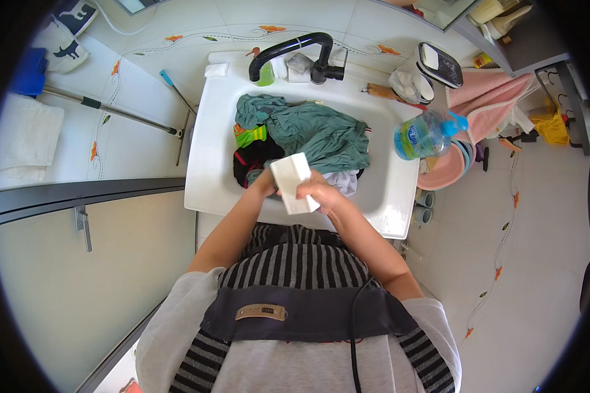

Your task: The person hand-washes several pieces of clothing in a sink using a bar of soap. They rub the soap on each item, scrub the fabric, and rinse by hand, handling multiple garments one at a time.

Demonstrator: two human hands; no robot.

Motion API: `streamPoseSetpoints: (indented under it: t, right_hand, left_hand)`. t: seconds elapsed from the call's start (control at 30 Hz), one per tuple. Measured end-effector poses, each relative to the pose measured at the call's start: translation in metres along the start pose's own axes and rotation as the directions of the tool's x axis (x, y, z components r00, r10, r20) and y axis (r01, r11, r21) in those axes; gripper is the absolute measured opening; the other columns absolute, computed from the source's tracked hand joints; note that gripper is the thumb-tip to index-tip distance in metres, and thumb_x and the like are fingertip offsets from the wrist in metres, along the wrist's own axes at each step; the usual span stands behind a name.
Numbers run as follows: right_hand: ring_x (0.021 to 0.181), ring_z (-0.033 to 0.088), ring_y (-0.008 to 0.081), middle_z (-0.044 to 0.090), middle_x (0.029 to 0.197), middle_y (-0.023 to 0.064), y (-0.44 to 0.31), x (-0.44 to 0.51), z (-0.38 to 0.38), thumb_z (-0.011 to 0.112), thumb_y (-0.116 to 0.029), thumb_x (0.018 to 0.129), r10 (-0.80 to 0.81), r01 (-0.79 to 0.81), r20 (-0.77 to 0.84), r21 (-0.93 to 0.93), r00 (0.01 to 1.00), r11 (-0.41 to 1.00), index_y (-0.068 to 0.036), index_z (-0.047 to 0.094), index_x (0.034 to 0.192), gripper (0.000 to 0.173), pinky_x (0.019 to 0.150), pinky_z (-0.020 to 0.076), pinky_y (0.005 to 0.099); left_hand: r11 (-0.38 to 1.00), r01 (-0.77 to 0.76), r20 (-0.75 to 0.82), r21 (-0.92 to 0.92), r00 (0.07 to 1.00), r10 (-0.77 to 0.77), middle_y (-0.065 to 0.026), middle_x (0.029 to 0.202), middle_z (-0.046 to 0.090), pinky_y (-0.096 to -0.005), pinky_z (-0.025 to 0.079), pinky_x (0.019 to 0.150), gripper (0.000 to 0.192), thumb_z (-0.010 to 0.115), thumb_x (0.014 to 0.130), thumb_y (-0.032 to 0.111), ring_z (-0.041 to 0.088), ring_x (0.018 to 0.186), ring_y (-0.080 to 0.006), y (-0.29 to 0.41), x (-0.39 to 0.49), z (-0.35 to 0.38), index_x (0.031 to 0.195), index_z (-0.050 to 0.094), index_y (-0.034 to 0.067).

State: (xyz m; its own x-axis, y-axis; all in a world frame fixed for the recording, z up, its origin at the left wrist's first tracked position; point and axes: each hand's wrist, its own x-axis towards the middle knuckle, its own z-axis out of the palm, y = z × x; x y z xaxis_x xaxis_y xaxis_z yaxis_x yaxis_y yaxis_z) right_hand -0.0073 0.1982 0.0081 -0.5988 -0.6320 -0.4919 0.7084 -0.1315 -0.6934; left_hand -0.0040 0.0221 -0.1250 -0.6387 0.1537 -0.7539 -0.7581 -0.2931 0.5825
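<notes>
My right hand [323, 192] grips a white rectangular block [291, 182], thumb across its face; whether it is a soap bar or a box is unclear. Behind the block's left edge is my left hand [264, 183], its fingers mostly hidden, so its hold cannot be made out. Both hands are over the near side of a white sink [391, 206]. In the basin lies a heap of laundry: a crumpled green garment [319, 130], a black piece with red trim [255, 154], a neon yellow-green piece [250, 135] and a white cloth [343, 182].
A black faucet [295, 44] arches over the back of the basin. On the right rim stands a clear pump bottle of blue liquid [420, 135], with a wooden-handled brush [386, 92] behind it. Pink basins [442, 169] hang at right; a glass door [128, 255] is at left.
</notes>
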Motion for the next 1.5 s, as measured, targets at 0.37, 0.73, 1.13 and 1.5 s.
streamPoseSetpoints:
  t: [0.37,0.73,1.13,1.5]
  right_hand:
    - [0.11,0.06,0.0335,0.06,0.12,0.021,-0.048,-0.016,-0.005,0.08,-0.023,0.072,-0.729,0.356,-0.247,-0.745,0.639,0.565,-0.01,0.046,0.139,0.076,0.091,0.0507,0.041]
    - [0.083,0.062,0.0339,0.063,0.095,0.0175,-0.034,0.056,-0.034,0.056,-0.038,0.094,-0.687,-0.367,-0.233,-0.929,0.689,-0.052,-0.023,0.056,0.132,0.041,0.073,0.0519,0.0461]
    - [0.102,0.062,0.0198,0.063,0.115,0.0079,-0.048,0.066,-0.1,0.076,-0.03,0.082,0.001,-0.024,-0.043,-0.55,0.999,0.835,-0.01,0.047,0.139,0.067,0.088,0.0502,0.0328]
    - [0.091,0.069,0.0261,0.061,0.113,0.01,-0.02,0.034,-0.07,0.064,-0.003,0.062,0.113,-0.11,0.231,-0.029,0.966,0.994,-0.012,0.039,0.146,0.089,0.081,0.0561,0.0409]
  left_hand:
    - [0.295,-0.881,0.344,0.371,0.425,0.837,-0.0159,0.115,0.064,-0.0396,0.048,0.094,0.028,0.055,0.091,0.017,0.061,0.108,-0.0294,0.057,0.0,0.085,0.115,0.063,0.004]
    - [-0.262,-0.624,0.511,0.736,0.259,0.82,-0.0151,0.129,0.054,-0.0413,0.041,0.103,0.042,0.054,0.094,0.031,0.053,0.119,-0.0296,0.062,-0.05,0.089,0.127,0.052,0.005]
    - [0.613,-0.687,0.406,0.391,0.726,0.555,-0.01,0.134,0.052,-0.037,0.038,0.11,0.046,0.049,0.1,0.022,0.05,0.124,-0.0239,0.014,-0.013,0.054,0.142,0.041,0.004]
    - [0.528,-0.674,0.321,0.516,0.724,0.611,-0.0111,0.133,0.057,-0.037,0.043,0.106,0.047,0.052,0.098,0.024,0.055,0.119,-0.0246,0.049,-0.028,0.019,0.14,0.047,0.003]
